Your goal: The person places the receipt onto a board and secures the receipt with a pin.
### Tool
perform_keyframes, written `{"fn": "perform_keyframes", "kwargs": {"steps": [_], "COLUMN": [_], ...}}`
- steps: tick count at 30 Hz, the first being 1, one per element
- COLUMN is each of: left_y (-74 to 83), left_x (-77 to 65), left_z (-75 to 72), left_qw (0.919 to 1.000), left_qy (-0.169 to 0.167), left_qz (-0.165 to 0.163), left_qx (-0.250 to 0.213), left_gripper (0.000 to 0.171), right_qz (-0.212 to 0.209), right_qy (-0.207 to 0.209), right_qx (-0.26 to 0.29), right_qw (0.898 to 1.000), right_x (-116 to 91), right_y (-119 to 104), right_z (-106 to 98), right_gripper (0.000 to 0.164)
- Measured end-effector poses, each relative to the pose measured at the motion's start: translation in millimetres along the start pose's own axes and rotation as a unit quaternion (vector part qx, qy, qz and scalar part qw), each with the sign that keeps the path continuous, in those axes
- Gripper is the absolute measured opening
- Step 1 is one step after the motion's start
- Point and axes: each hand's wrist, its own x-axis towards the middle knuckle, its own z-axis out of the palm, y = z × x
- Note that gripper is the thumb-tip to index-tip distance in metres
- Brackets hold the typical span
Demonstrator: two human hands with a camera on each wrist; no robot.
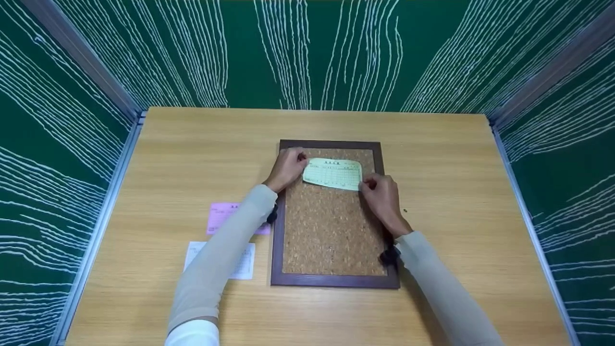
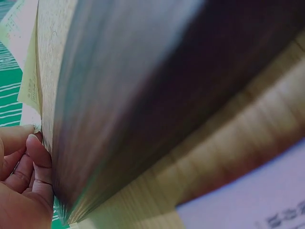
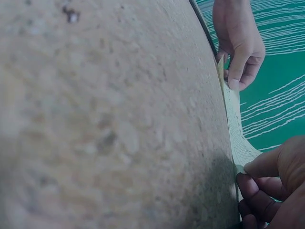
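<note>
A pale green printed slip (image 1: 332, 173) lies over the upper part of a cork board (image 1: 331, 230) with a dark brown frame. My left hand (image 1: 288, 168) pinches the slip's left edge between thumb and finger, its wrist over the frame's left side. At the slip's lower right corner, my right hand (image 1: 382, 194) pinches the paper. From the right wrist view, the green slip (image 3: 233, 114) bows a little off the cork between both hands. The left wrist view shows the left hand (image 2: 24, 176) close against the board's surface.
A pink printed slip (image 1: 223, 214) and a white printed slip (image 1: 245, 264) lie left of the board, partly under the left forearm. A tiny dark green speck (image 1: 405, 210) sits on the wooden table (image 1: 456, 192) right of the board. Green walls with white lines enclose the table.
</note>
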Motion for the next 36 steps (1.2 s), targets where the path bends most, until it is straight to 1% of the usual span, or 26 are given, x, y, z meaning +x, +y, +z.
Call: {"fn": "perform_keyframes", "kwargs": {"steps": [4,7,10,12,14,16,19,20,21,23,30,36], "left_y": [-6.4,-6.7,-2.2,-4.0,-8.4,-19.0,-16.8,-13.8,-13.3,-3.0,-3.5,-4.9], "left_x": [3.2,3.6,2.2,3.4,6.1,10.9,10.2,8.9,8.0,3.6,4.6,3.5], "left_z": [4.0,5.0,3.3,4.3,6.1,12.3,11.9,10.8,10.9,5.2,4.5,4.7], "left_qw": [0.9999,0.9999,0.9998,0.9997,0.9996,0.9991,0.9976,0.9968,0.9962,0.9952,0.9948,0.9945], "left_qy": [0.010,0.007,-0.002,0.000,-0.001,0.004,-0.004,-0.006,-0.005,-0.014,-0.013,-0.007], "left_qz": [0.006,0.012,0.019,0.023,0.027,0.039,0.047,0.051,0.054,0.053,0.061,0.067], "left_qx": [0.001,0.006,0.007,0.004,0.007,0.016,0.050,0.062,0.068,0.081,0.081,0.080], "left_gripper": [0.012,0.012,0.012,0.012,0.013,0.013,0.013,0.013,0.013,0.014,0.015,0.014], "right_qz": [-0.003,-0.006,-0.008,-0.010,-0.010,-0.009,-0.005,-0.004,-0.004,-0.005,-0.016,-0.018], "right_qy": [0.002,0.008,0.016,0.019,0.022,0.023,0.021,0.021,0.020,0.019,0.021,0.010], "right_qx": [-0.007,-0.013,-0.016,-0.018,-0.020,-0.022,-0.026,-0.028,-0.028,-0.029,-0.038,-0.045], "right_qw": [1.000,1.000,1.000,1.000,1.000,0.999,0.999,0.999,0.999,0.999,0.999,0.999], "right_x": [1,2,3,3,4,4,4,4,4,4,4,4], "right_y": [0,1,2,2,2,2,2,2,2,2,3,3], "right_z": [1,1,2,2,3,4,5,5,5,6,7,6], "right_gripper": [0.014,0.014,0.014,0.014,0.014,0.013,0.012,0.012,0.012,0.012,0.012,0.010]}}
